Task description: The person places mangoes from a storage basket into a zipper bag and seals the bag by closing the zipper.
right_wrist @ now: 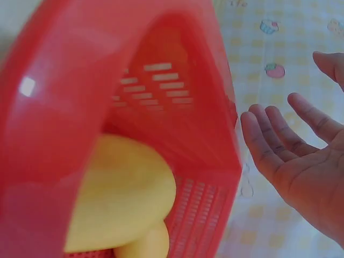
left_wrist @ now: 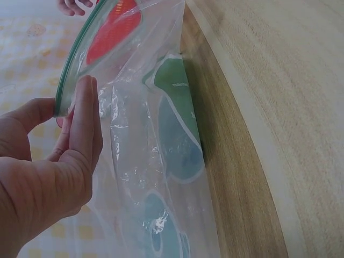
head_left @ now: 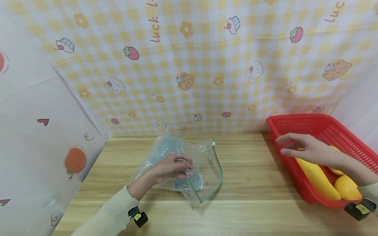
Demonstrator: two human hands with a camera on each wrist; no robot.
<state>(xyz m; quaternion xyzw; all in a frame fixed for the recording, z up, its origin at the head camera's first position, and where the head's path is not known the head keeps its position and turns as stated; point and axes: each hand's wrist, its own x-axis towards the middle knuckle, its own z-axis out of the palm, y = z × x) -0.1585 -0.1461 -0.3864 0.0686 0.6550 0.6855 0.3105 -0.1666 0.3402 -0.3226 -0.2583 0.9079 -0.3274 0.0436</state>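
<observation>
A clear zip bag point(head_left: 189, 167) with a green seal and teal printed shapes lies on the wooden table point(head_left: 248, 164). My left hand point(head_left: 174, 167) pinches its open rim, thumb and fingers on the green strip point(left_wrist: 72, 80). My right hand point(head_left: 307, 150) hovers open over the left end of a red plastic basket point(head_left: 325, 131), fingers spread and holding nothing. In the right wrist view the palm point(right_wrist: 301, 161) faces the basket point(right_wrist: 107, 80). Yellow fruits lie in the basket: a long one point(head_left: 317, 178) and rounder ones point(head_left: 346, 186).
A yellow checked cloth with cartoon prints point(head_left: 189, 65) hangs behind the table. A white printed sheet point(head_left: 35, 131) closes off the left side. Bare wood point(head_left: 251, 170) lies between the bag and the basket.
</observation>
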